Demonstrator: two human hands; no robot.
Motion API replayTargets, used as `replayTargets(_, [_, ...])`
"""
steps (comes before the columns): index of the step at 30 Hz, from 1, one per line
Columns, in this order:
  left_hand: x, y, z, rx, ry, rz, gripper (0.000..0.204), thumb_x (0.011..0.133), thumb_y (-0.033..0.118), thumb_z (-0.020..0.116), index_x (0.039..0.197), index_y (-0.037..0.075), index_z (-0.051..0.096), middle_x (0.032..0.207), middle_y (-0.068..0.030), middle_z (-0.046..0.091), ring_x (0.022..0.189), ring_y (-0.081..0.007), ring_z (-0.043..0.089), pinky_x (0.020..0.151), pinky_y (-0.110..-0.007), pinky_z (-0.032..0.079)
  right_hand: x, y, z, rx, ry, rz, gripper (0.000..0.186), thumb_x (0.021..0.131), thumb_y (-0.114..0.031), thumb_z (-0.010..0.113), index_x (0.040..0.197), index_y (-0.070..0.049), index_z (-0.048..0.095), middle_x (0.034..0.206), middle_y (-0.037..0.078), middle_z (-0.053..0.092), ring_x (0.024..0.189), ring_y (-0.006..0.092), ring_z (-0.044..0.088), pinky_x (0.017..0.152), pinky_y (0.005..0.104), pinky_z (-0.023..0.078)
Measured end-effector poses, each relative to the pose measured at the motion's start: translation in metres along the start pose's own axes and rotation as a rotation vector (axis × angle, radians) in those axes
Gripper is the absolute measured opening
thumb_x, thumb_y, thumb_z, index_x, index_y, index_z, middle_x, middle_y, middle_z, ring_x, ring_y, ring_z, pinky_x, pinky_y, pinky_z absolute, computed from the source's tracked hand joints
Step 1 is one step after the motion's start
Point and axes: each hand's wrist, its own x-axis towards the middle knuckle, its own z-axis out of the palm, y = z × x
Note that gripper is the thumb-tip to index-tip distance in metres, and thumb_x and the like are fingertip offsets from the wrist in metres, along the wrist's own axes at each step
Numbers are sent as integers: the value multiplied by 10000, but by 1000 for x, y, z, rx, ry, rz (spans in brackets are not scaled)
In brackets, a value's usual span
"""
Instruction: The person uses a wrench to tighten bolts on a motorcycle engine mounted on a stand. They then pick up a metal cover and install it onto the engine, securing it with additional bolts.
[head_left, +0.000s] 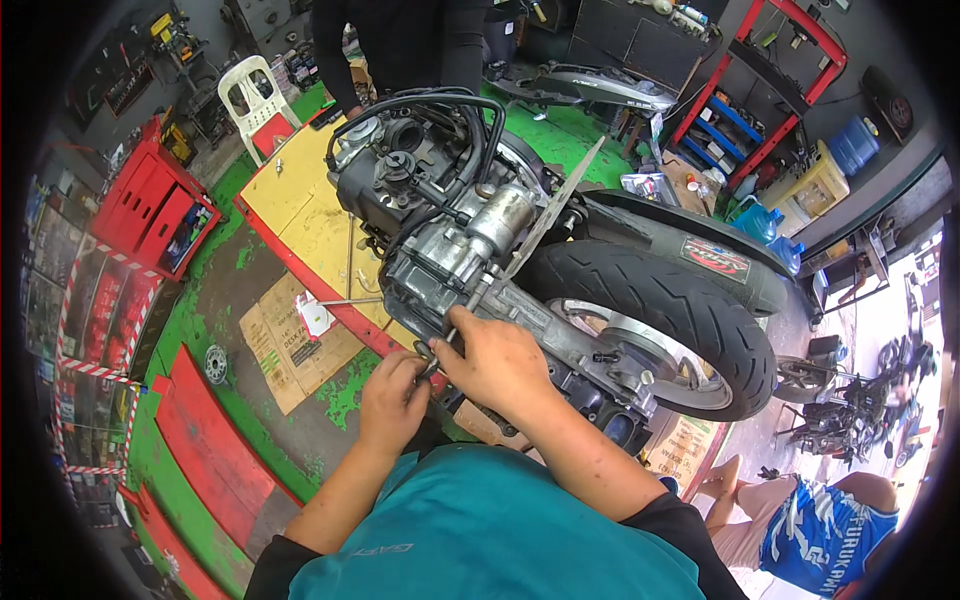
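A scooter engine (440, 250) with its rear wheel (680, 320) attached lies on a yellow-topped, red-edged work stand (290, 210). In front of its casing, my right hand (495, 365) is closed round the shaft of what looks like a socket wrench (481, 292). That shaft points at the engine casing; its far tip is hard to make out. My left hand (393, 395) pinches the tool's dark lower end, close beside my right fingers. Behind the shaft, a thin flat metal strip (560, 200) rises at a slant between engine and tyre.
Across the stand, a person in dark clothes (400, 45) stands with a hand near the engine. Someone in a blue jersey (825, 535) is at lower right. A red tool cabinet (150, 205), white chair (255, 100) and flattened cardboard (290, 345) are to the left.
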Motion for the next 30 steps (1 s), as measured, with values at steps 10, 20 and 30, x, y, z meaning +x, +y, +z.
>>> replayTargets(10, [-7, 7, 4, -1007, 73, -658, 360, 929, 70, 753, 1256, -6, 622, 1091, -111, 714, 877, -232, 740, 777, -372, 599, -2, 0, 2, -13, 48, -32, 363, 965, -390, 678, 1056, -40, 643, 794, 207, 727, 809, 439, 718, 737, 550, 557])
replayTargets(20, [-12, 18, 6, -869, 61, -405, 398, 935, 109, 768, 1280, 9, 596, 1041, -125, 700, 941, -293, 737, 824, -402, 596, -4, 3, 2, 3, 78, -73, 279, 947, -290, 687, 1035, -31, 633, 793, 200, 724, 792, 423, 718, 740, 539, 559])
replayTargets(30, [-9, 5, 11, -493, 4, -326, 286, 926, 38, 724, 1188, 1, 616, 1098, -157, 717, 966, -302, 736, 821, -418, 603, -4, 5, 4, 15, 61, -79, 316, 975, -344, 660, 1062, -41, 632, 816, 198, 730, 798, 436, 716, 733, 559, 551])
